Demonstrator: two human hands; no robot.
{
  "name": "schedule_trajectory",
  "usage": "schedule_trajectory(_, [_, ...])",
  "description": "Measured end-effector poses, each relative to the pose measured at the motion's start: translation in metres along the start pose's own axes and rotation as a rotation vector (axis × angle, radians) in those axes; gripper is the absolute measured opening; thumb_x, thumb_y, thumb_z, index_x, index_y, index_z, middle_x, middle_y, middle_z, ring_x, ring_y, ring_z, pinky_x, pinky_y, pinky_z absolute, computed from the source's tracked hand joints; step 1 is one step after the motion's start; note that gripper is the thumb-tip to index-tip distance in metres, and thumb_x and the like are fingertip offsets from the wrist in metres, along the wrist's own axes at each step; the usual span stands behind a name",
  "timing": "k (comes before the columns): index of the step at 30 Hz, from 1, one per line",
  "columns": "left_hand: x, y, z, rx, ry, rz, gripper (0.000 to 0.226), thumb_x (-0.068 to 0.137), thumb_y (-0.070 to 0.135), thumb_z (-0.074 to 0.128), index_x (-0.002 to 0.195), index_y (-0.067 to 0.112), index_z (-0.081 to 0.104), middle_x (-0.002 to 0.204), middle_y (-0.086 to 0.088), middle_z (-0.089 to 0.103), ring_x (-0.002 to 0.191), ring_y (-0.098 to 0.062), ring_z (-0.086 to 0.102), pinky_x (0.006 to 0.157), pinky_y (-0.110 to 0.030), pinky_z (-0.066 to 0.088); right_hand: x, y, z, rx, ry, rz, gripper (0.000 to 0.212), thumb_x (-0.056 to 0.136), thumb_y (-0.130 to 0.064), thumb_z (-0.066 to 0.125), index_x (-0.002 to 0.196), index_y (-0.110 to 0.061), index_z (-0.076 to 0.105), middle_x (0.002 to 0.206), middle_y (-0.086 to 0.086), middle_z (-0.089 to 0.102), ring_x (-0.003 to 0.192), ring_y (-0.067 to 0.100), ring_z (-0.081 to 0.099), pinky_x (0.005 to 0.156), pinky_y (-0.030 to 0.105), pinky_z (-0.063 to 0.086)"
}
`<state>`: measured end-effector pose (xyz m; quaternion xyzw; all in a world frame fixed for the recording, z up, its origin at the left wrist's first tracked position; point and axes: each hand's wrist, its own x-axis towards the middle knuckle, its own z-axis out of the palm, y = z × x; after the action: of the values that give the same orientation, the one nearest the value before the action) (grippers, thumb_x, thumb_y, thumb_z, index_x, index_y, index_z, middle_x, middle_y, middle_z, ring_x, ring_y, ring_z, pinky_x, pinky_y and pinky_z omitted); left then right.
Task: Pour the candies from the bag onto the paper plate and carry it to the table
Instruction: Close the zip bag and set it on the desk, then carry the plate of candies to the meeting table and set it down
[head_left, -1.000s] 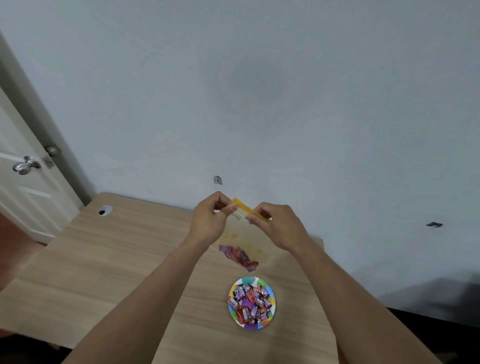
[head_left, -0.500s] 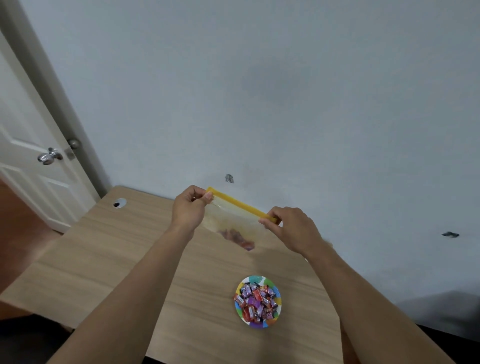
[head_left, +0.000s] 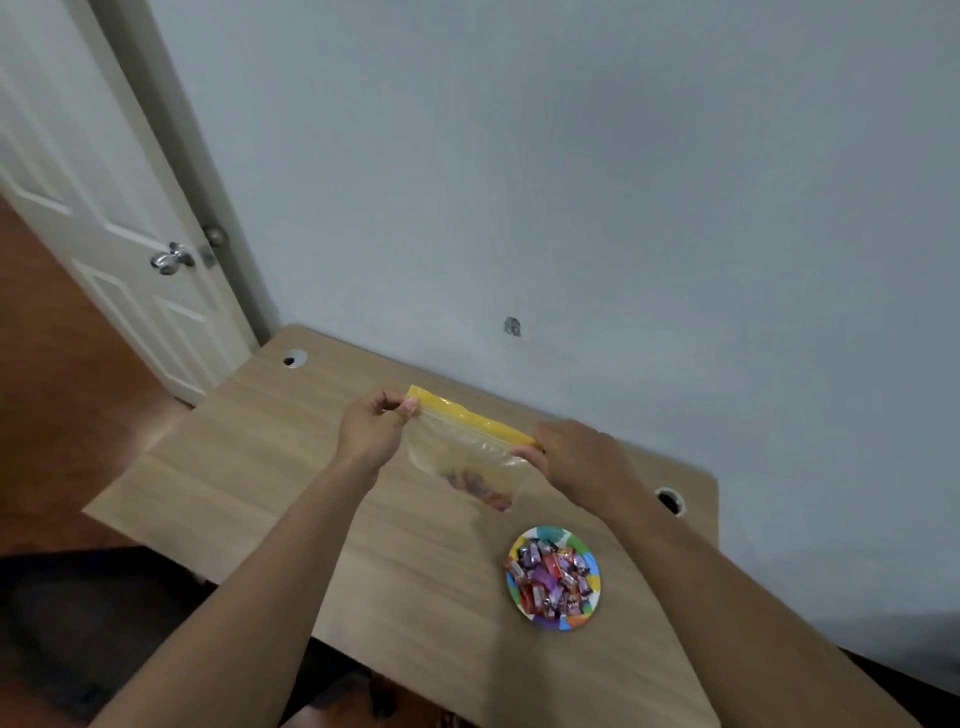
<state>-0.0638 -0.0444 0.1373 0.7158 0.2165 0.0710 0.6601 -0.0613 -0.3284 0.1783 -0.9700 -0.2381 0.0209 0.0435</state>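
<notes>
Candies, a few of them, are sitting in the lower corner of a clear zip bag that both hands are holding up above the wooden desk. The left hand is pinching one end of the bag's yellow zip strip between thumb and fingers, and the right hand is pinching the other end, so the strip is running taut between them. Nearer the person than the bag, a colourful paper plate is resting on the desk, heaped with wrapped candies. Beyond the bag, the desk is meeting a pale wall. Left of the desk, a white door with a metal knob is standing.
</notes>
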Motion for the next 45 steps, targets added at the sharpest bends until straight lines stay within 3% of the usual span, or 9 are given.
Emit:
schedule_trajectory(4, [0.001,-0.029,-0.023,0.053,0.007,-0.069,0.014,0.099,0.011,0.072,0.098,-0.002,0.076,0.092,-0.004,0.076,0.083,-0.01,0.063,0.079,-0.021,0.047,0.009,-0.013,0.03,0.04,-0.057,-0.019,0.055,0.103,-0.067,0.042,0.106,-0.018,0.066,0.108,0.006,0.075,0.104,0.032,0.069,0.07,0.04,0.045])
schedule_trajectory(11, [-0.012,-0.09,-0.05,0.149,0.002,-0.267,0.014,0.098,0.014,0.071,0.085,0.015,0.075,0.079,-0.003,0.068,0.072,-0.015,0.055,0.061,-0.028,0.041,0.001,-0.042,0.1,0.236,-0.191,0.013,0.044,0.101,-0.063,0.052,0.096,-0.021,0.063,0.1,0.004,0.074,0.099,0.032,0.068,0.074,0.043,0.05])
schedule_trajectory(16, [-0.015,-0.129,-0.066,0.14,0.043,-0.373,0.018,0.095,0.026,0.078,0.097,0.008,0.08,0.082,-0.007,0.07,0.077,-0.022,0.064,0.065,-0.031,0.052,-0.006,-0.057,0.141,0.34,-0.283,0.082,0.03,0.101,-0.047,0.063,0.097,-0.018,0.069,0.102,0.004,0.076,0.1,0.031,0.068,0.077,0.04,0.051])
schedule_trajectory(22, [-0.009,-0.144,-0.069,0.091,0.042,-0.398,0.031,0.102,0.024,0.071,0.127,0.006,0.075,0.114,-0.017,0.073,0.083,-0.025,0.07,0.078,-0.039,0.062,-0.004,-0.059,0.164,0.526,-0.303,0.213,0.018,0.098,-0.032,0.066,0.099,-0.017,0.075,0.102,0.005,0.078,0.1,0.03,0.071,0.083,0.041,0.057])
schedule_trajectory(27, [-0.008,-0.138,-0.057,0.109,0.05,-0.305,0.055,0.107,0.013,0.06,0.16,0.019,0.046,0.142,0.001,0.051,0.11,-0.033,0.072,0.097,-0.049,0.062,-0.004,-0.042,0.161,0.708,-0.233,0.34,0.03,0.099,-0.03,0.067,0.126,-0.02,0.075,0.118,0.002,0.081,0.104,0.021,0.076,0.097,0.034,0.057])
schedule_trajectory(31, [-0.005,-0.144,-0.033,0.172,0.069,-0.251,0.041,0.106,0.011,0.056,0.147,0.014,0.057,0.133,-0.01,0.059,0.085,-0.024,0.071,0.089,-0.052,0.064,-0.019,-0.01,0.162,0.739,-0.208,0.475,0.028,0.099,-0.022,0.067,0.125,-0.016,0.076,0.119,-0.001,0.081,0.106,0.014,0.073,0.089,0.02,0.044])
schedule_trajectory(34, [-0.007,-0.146,-0.007,0.141,-0.025,-0.301,0.024,0.105,0.01,0.06,0.127,0.008,0.068,0.119,-0.023,0.067,0.073,-0.022,0.069,0.079,-0.045,0.062,-0.039,0.02,0.167,0.739,-0.225,0.566,0.026,0.1,-0.023,0.066,0.124,-0.015,0.075,0.122,0.002,0.08,0.116,0.019,0.073,0.09,0.023,0.047])
schedule_trajectory(41, [-0.028,-0.172,0.06,0.176,-0.306,-0.502,0.019,0.105,0.008,0.061,0.12,0.003,0.072,0.103,-0.016,0.073,0.07,-0.021,0.068,0.058,-0.031,0.056,-0.101,0.08,0.188,0.773,-0.223,0.77,0.007,0.1,-0.02,0.067,0.096,-0.026,0.068,0.101,0.001,0.077,0.091,0.017,0.072,0.081,0.028,0.053])
schedule_trajectory(45, [-0.038,-0.203,0.092,0.327,-0.402,-0.562,0.022,0.099,0.023,0.069,0.115,0.009,0.072,0.102,-0.009,0.07,0.085,-0.024,0.068,0.07,-0.036,0.058,-0.131,0.107,0.217,0.804,-0.292,0.891,0.006,0.098,-0.032,0.063,0.094,-0.03,0.067,0.096,0.007,0.08,0.087,0.028,0.073,0.084,0.043,0.06])
